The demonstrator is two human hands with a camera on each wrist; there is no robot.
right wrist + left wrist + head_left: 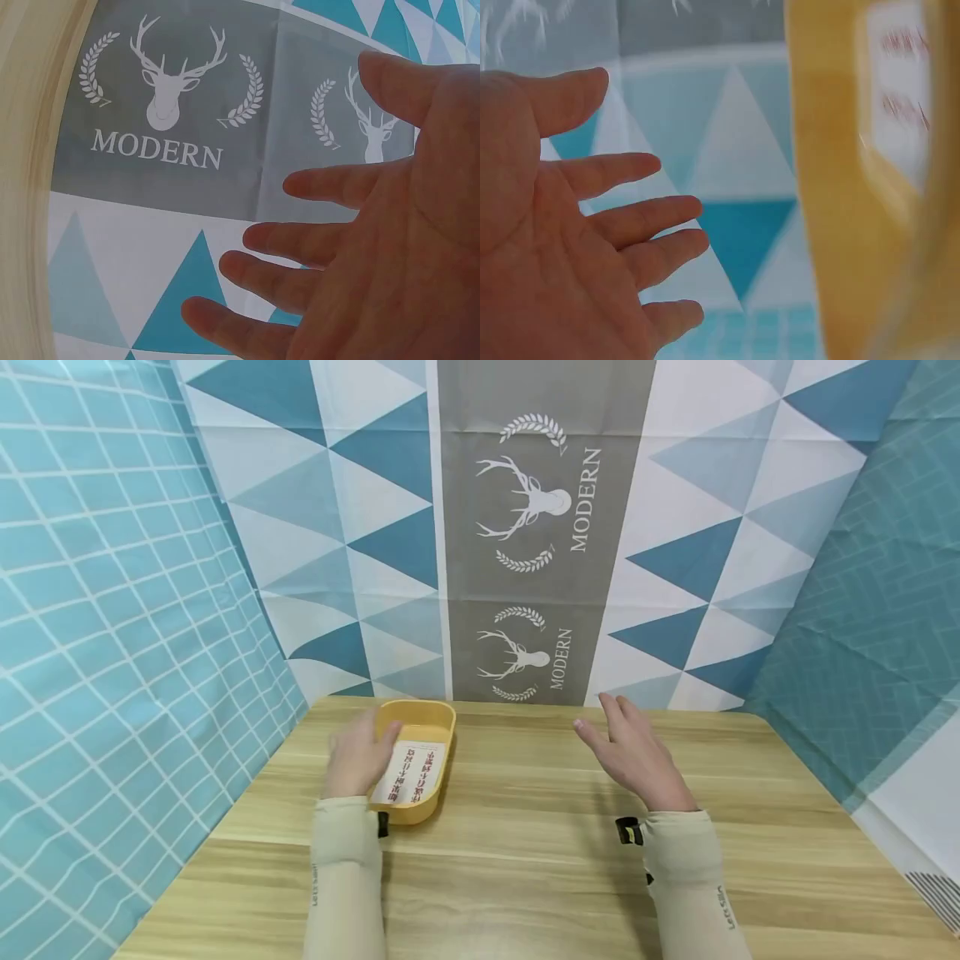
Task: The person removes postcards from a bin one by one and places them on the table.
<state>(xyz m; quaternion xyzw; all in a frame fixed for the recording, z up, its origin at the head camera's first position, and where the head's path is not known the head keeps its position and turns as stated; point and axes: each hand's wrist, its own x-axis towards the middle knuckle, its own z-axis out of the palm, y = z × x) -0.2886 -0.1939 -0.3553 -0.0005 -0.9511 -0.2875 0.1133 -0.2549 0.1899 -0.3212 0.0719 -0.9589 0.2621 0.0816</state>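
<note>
A yellow tray (424, 811) with rounded corners lies on the left part of the wooden table. Inside it is a white sheet or card (408, 770) printed with dark red characters. My left hand (358, 753) overlaps the tray's left side in the head view. Its fingers are spread and nearly straight in the left wrist view, where the tray (817, 150) stands off to the right of the palm. Over the right half of the table is my right hand (632, 755), fingers extended and thumb apart, holding nothing.
Wooden table (517, 860) reaches back to a patterned cloth (390, 460) of triangles and deer heads with the word MODERN. Blue checked cloth (105, 577) hangs at the left, teal cloth (862, 602) at the right. Beige sleeves (345, 877) cover both forearms.
</note>
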